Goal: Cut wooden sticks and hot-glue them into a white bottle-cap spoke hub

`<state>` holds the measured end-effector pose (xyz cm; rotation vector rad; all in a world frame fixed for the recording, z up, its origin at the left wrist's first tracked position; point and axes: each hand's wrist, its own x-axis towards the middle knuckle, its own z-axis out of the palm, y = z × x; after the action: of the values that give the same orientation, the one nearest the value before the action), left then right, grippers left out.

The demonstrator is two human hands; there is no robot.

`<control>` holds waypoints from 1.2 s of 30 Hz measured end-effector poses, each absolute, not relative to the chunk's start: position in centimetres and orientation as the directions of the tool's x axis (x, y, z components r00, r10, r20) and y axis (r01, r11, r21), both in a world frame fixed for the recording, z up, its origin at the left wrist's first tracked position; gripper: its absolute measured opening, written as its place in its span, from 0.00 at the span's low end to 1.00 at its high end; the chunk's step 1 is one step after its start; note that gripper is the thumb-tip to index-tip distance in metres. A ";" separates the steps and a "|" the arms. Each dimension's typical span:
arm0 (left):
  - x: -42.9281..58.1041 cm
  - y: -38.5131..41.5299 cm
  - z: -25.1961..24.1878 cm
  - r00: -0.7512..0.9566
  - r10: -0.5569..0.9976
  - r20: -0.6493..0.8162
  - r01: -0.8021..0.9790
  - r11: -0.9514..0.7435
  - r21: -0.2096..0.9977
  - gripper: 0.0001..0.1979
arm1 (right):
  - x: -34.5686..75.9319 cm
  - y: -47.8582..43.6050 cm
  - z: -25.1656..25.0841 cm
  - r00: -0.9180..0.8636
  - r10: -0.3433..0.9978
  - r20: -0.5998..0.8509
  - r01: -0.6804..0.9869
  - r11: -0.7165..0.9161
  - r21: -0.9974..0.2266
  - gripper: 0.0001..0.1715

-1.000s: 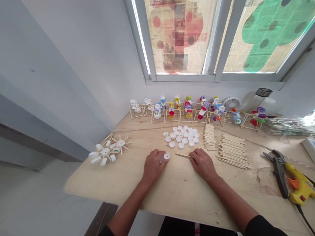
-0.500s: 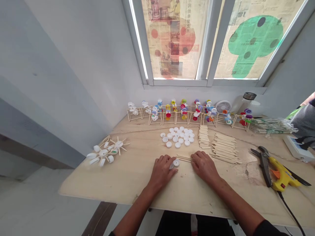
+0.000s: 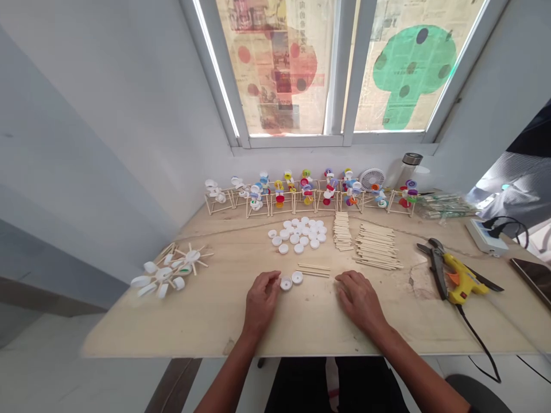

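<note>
My left hand [image 3: 260, 298] rests palm down on the wooden table [image 3: 310, 321], fingers loosely curled and empty, its fingertips just left of two white bottle caps [image 3: 291, 280]. My right hand [image 3: 360, 298] lies flat on the table with nothing in it, a little right of a few short wooden sticks [image 3: 314, 269]. Both hands sit near the table's front edge.
A cluster of white caps [image 3: 297, 235] and two stacks of sticks [image 3: 370, 244] lie behind the hands. Cap-and-stick models [image 3: 301, 192] line the back wall. White cap wheels [image 3: 167, 269] sit at left. A yellow glue gun [image 3: 465, 281], pliers [image 3: 434, 261] and a phone [image 3: 536, 275] lie at right.
Both hands have drawn back toward me, leaving the caps and the sticks lying on the table. The view has shifted, showing more of the table's right side.
</note>
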<state>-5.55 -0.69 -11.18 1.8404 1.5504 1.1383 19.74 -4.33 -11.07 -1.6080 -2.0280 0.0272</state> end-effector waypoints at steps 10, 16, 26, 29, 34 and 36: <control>-5.0 -0.9 -11.0 0.141 0.944 0.298 0.712 -0.306 0.632 0.12 | 18.0 -2.6 -9.9 -0.164 0.932 0.322 0.905 0.272 -0.328 0.11; -4.7 -1.0 -10.9 0.199 0.933 0.299 0.744 -0.342 0.574 0.12 | 16.5 -1.0 -9.8 -0.202 0.940 0.276 0.940 0.265 -0.214 0.07; -4.7 -1.0 -11.1 0.212 0.919 0.332 0.734 -0.374 0.567 0.12 | 16.5 -1.0 -10.3 -0.224 0.936 0.271 0.963 0.255 -0.084 0.09; -4.7 -1.0 -11.2 0.213 0.917 0.338 0.741 -0.377 0.556 0.13 | 16.6 -1.3 -10.4 -0.226 0.931 0.287 0.963 0.258 -0.076 0.08; -4.6 -1.0 -11.3 0.236 0.909 0.343 0.750 -0.395 0.531 0.15 | 16.8 -1.7 -10.6 -0.209 0.926 0.315 0.963 0.251 -0.099 0.09; -4.5 -1.0 -11.4 0.240 0.910 0.337 0.755 -0.393 0.524 0.15 | 16.8 -1.7 -10.6 -0.203 0.927 0.316 0.961 0.250 -0.116 0.09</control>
<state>-4.51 -0.98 -11.37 2.2610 1.5599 0.8865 16.79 -1.72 -10.63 -1.7403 -2.2079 -0.1505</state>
